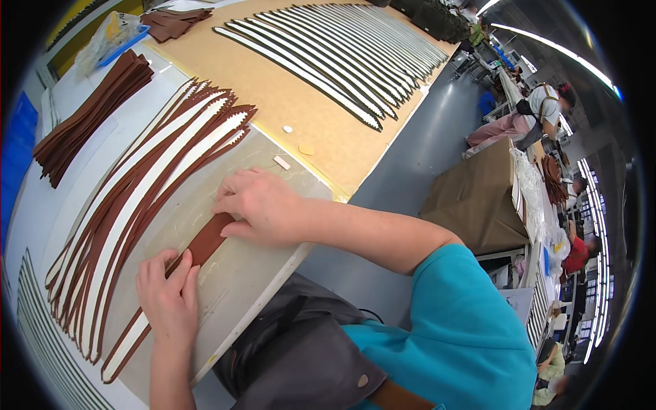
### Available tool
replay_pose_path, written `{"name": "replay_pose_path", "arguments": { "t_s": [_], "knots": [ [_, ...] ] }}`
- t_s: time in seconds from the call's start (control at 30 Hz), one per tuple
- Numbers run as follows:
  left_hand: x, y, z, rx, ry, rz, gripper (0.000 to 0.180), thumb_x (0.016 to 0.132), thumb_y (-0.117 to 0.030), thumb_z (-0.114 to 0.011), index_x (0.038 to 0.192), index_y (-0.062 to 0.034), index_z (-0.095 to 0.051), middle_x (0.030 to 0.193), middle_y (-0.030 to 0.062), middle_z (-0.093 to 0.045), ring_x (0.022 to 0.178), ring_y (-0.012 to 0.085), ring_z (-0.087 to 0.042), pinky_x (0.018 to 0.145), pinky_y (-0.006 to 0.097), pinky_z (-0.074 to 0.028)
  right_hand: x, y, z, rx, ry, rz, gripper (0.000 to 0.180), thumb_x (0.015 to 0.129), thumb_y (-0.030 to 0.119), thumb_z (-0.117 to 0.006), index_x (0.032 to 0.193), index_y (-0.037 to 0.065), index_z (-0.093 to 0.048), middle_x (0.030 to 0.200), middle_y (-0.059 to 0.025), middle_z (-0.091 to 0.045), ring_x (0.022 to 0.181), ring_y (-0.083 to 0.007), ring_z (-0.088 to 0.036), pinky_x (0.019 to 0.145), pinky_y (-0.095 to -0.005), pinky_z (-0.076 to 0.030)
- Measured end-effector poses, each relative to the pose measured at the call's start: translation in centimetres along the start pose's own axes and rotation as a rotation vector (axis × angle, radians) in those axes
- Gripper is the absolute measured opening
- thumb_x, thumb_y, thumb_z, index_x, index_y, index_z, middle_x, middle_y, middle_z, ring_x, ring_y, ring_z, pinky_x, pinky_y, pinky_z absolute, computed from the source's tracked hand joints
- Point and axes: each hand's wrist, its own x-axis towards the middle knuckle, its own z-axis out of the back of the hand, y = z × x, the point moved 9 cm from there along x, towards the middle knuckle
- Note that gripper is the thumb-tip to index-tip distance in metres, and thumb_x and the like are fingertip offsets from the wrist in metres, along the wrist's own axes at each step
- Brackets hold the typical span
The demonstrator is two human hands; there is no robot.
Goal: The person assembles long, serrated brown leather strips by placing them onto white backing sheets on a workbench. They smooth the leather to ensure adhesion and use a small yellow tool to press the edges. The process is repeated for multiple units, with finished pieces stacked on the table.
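Note:
A brown leather strip [207,240] lies slantwise on the grey work surface [239,280]. Its lower-left end shows a white lining framed by a brown border. My left hand [166,294] grips the strip around its middle, thumb and forefinger pinched at its edges. At the upper end, my right hand [260,205] has its fingers curled over the leather, the thumb on the near edge; the fingertips partly hide that end. Just left of both hands is a loose pile of brown strips with white linings [147,184], some with toothed ends.
Beyond the pile sits a stack of plain brown strips [96,113]. White strips with dark edges [307,58] lie in rows on a tan board [273,102]. A small white block [281,162] is near my right hand. People work at benches on the right, past a brown-covered stack [471,198].

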Motion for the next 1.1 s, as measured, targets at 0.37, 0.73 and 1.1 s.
{"name": "replay_pose_path", "arguments": {
  "t_s": [0.37, 0.73, 1.1],
  "knots": [
    [1.7, 0.6, 1.6, -0.041, -0.036, 0.103, 0.022, 0.084, -0.005, -0.081, 0.105, -0.0037, -0.077, 0.104, 0.0113, -0.068, 0.093, 0.0314, -0.062, 0.083, 0.040, -0.051, 0.4, -1.8, 1.0, 0.491, -0.148, -0.187, 0.015, 0.081, 0.010, -0.088, 0.094, 0.010, -0.079, 0.093, -0.0070, -0.074, 0.088, -0.0240, -0.070, 0.081, -0.0395, -0.055],
    [-1.0, 0.2, 0.5, -0.031, -0.086, 0.089, 0.023, 0.085, -0.003, -0.081, 0.108, -0.0063, -0.082, 0.125, 0.0045, -0.077, 0.089, 0.0258, -0.061, 0.082, 0.035, -0.053, -4.1, 0.4, 0.3, 0.088, -0.306, 0.052, 0.041, 0.077, 0.016, -0.089, 0.117, 0.012, -0.080, 0.121, -0.0051, -0.073, 0.118, -0.0288, -0.062, 0.103, -0.0444, -0.044],
    [-1.0, 1.0, 0.1, -0.106, -0.091, 0.110, 0.023, 0.084, -0.001, -0.081, 0.106, -0.0068, -0.082, 0.122, 0.0043, -0.078, 0.089, 0.0253, -0.058, 0.081, 0.034, -0.050, -3.8, 0.7, 0.3, 0.020, -0.265, 0.048, 0.043, 0.075, 0.020, -0.090, 0.117, 0.014, -0.081, 0.129, -0.0096, -0.067, 0.129, -0.0346, -0.059, 0.108, -0.0500, -0.042]
  ]
}}
